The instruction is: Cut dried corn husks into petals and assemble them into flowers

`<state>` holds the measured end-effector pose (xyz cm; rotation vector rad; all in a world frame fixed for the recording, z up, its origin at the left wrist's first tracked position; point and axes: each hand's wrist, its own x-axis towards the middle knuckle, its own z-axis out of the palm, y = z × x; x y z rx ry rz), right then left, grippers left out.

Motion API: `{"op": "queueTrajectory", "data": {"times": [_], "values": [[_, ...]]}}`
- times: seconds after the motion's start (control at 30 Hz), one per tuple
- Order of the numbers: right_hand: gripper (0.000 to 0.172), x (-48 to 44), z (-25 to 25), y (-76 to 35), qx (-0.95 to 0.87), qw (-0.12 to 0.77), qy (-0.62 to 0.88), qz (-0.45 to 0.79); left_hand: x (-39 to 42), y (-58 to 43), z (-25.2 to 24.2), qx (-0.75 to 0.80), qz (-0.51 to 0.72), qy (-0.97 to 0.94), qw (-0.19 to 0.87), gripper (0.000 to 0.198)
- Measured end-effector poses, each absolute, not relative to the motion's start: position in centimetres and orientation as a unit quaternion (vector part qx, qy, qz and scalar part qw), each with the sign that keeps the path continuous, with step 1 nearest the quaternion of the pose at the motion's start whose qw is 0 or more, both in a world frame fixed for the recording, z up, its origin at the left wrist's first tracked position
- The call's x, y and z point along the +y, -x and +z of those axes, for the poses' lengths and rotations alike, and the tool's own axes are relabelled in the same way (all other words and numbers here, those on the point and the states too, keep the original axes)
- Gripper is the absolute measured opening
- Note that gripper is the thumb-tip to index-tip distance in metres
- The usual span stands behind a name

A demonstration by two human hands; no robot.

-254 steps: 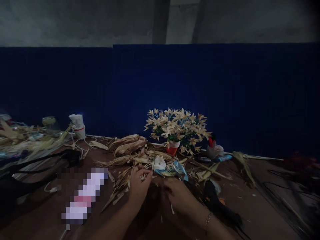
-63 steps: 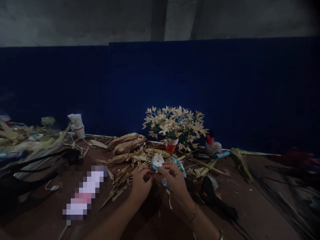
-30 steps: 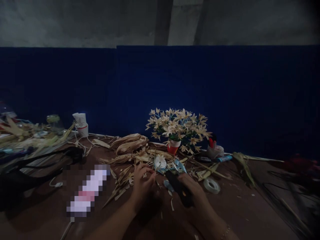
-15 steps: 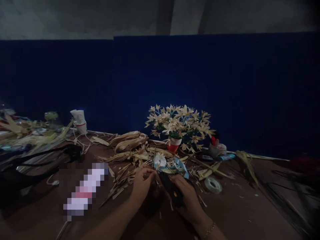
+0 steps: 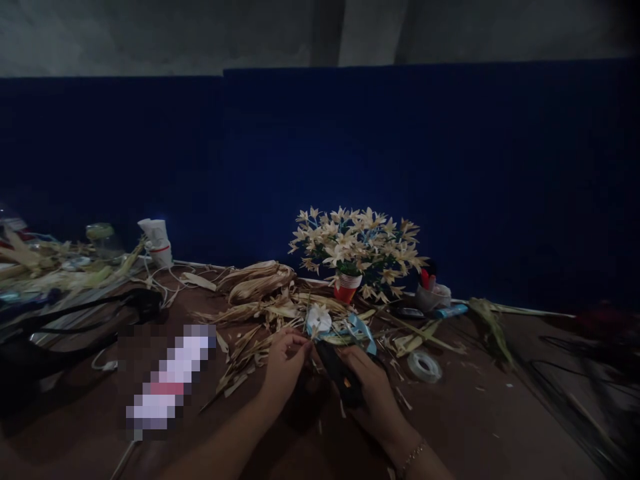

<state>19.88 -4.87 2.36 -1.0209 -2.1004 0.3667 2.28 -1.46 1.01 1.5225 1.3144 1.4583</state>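
Observation:
My right hand (image 5: pixel 374 393) is closed round a black glue gun (image 5: pixel 338 373), its nozzle pointing up and left toward my left hand. My left hand (image 5: pixel 284 363) is pinched shut on a small pale piece I cannot make out, right at the nozzle. Just beyond the fingers lie a white paper flower (image 5: pixel 319 319) and a light blue ribbon (image 5: pixel 363 331). Dried leaf strips (image 5: pixel 240 360) are scattered left of my left hand on the brown table (image 5: pixel 500 427).
A bunch of cream flowers in a red cup (image 5: pixel 347 287) stands behind. A tape roll (image 5: pixel 423 366) lies to the right. Dried husks (image 5: pixel 257 280), a white cup (image 5: pixel 159 245), black cables (image 5: pixel 100 313) and leaf piles (image 5: pixel 50 267) sit left.
My right hand left the small piece, picked up the black glue gun from the right and brought its nozzle to my left fingers. A tape roll now shows where the gun lay.

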Motion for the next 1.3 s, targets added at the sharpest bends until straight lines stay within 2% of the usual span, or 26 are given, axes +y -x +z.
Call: {"op": "queueTrajectory", "data": {"times": [0.53, 0.73, 1.3], "values": [[0.016, -4.82, 2.14, -19.98, -0.817, 0.378, 0.412, 0.140, -1.42, -2.22, 0.96, 0.505, 0.549, -0.591, 0.307, 0.014], [0.023, -4.81, 2.19, -20.00, -0.824, 0.374, 0.396, 0.156, -1.44, -2.23, 0.83, 0.506, 0.555, -0.584, 0.307, 0.016], [0.012, -5.19, 2.88, -19.78, -0.814, 0.393, 0.396, 0.162, -1.52, -2.19, 1.19, 0.505, 0.551, -0.588, 0.310, 0.015]]}}
